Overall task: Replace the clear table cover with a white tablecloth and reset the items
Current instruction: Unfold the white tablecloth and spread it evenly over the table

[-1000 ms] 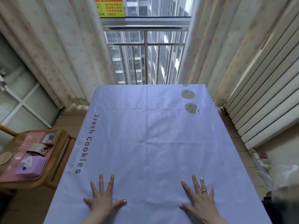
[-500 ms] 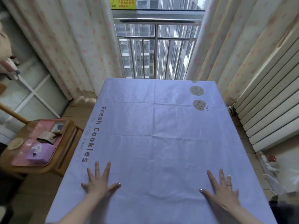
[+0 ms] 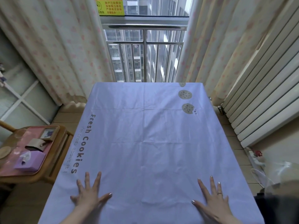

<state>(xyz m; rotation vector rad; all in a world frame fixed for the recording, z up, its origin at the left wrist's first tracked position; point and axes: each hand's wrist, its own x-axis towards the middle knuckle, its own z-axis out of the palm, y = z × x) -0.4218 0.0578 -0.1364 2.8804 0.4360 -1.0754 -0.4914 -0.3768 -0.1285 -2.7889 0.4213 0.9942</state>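
Observation:
A white tablecloth (image 3: pixel 145 143) printed with "Fresh Cookies" and cookie drawings covers the whole table, with fold creases across it. My left hand (image 3: pixel 88 194) lies flat on the cloth near the front left, fingers spread. My right hand (image 3: pixel 212 200) presses flat on the front right, fingers straight, a ring on one finger. Nothing stands on the cloth. To the left, a pink mat (image 3: pixel 14 160) on a wooden chair carries a purple tissue box (image 3: pixel 30 161), a small picture frame (image 3: pixel 48 134) and a brown holder (image 3: pixel 36 143).
The wooden chair (image 3: pixel 53 164) stands close to the table's left side. A white radiator (image 3: pixel 265 101) runs along the right wall. Curtains and a railed window lie beyond the far edge. A power strip (image 3: pixel 254 156) and clear plastic (image 3: pixel 281 172) lie on the floor at right.
Both hands have slid outward across the cloth, away from each other, staying flat. The view has shifted slightly.

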